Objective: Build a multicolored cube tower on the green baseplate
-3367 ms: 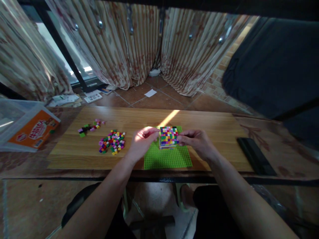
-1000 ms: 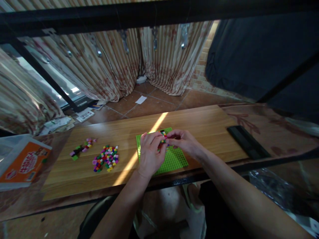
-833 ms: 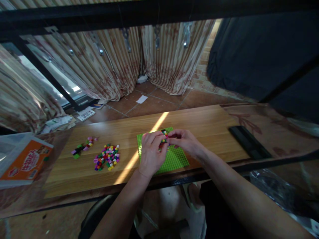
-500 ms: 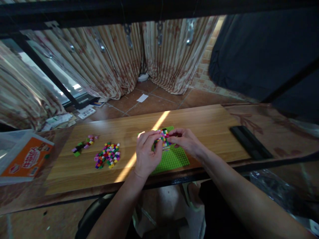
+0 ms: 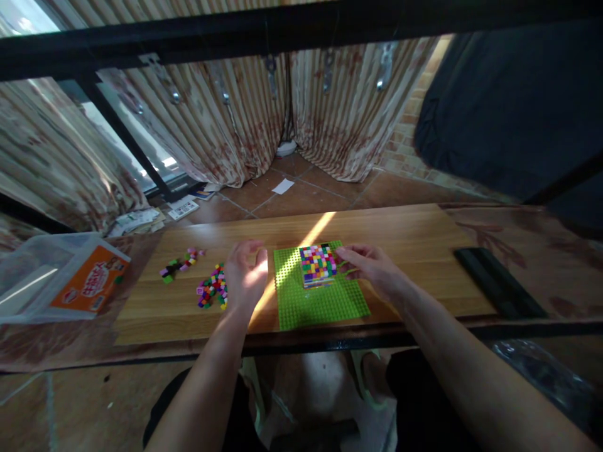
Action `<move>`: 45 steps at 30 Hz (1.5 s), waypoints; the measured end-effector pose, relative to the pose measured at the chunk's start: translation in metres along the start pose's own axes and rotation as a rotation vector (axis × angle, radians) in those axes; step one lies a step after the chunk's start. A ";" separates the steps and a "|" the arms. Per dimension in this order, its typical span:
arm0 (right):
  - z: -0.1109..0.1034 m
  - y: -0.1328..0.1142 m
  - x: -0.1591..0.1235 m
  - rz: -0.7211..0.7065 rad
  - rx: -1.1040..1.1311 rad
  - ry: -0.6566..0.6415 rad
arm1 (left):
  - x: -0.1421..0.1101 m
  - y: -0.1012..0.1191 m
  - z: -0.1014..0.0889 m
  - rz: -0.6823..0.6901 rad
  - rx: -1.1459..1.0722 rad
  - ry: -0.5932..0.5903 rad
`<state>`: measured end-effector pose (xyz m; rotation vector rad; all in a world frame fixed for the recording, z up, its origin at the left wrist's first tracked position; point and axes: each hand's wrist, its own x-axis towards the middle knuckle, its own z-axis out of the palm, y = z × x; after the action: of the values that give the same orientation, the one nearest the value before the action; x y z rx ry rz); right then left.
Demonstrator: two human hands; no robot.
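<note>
A block of small multicoloured bricks (image 5: 318, 265) stands on a green studded baseplate (image 5: 320, 300) lying on a wooden board (image 5: 400, 238). My right hand (image 5: 374, 270) rests at the block's right side, fingertips touching it, fingers loosely curled. My left hand (image 5: 245, 276) hovers left of the baseplate, fingers spread, beside a heap of loose coloured bricks (image 5: 211, 292). It holds nothing that I can see.
A smaller cluster of loose bricks (image 5: 179, 263) lies further left. A clear plastic box with an orange label (image 5: 70, 282) sits at the far left. A black flat bar (image 5: 499, 289) lies at the right. Curtains and a tiled floor are beyond the table.
My left hand has left the brick block and moved left toward the loose heap. The block now stands uncovered on the baseplate. My right hand stays at its right side.
</note>
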<state>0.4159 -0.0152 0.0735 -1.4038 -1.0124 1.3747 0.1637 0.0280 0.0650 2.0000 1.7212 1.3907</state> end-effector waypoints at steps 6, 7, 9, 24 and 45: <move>-0.004 0.001 0.004 -0.064 0.018 0.140 | 0.024 -0.041 -0.031 -0.145 0.200 -0.185; -0.004 0.002 0.005 -0.079 0.016 0.151 | 0.026 -0.047 -0.038 -0.181 0.231 -0.207; -0.004 0.005 0.005 -0.115 0.004 0.171 | 0.029 -0.055 -0.049 -0.240 0.307 -0.230; -0.002 0.011 0.009 -0.170 -0.062 0.202 | 0.005 -0.047 -0.027 -0.089 0.695 -0.407; 0.002 0.006 0.016 -0.171 0.018 0.220 | -0.030 0.041 0.008 0.286 -0.342 -0.327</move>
<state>0.4146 -0.0010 0.0634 -1.3871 -0.9487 1.0769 0.2007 -0.0072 0.0707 2.1774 1.0187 1.2397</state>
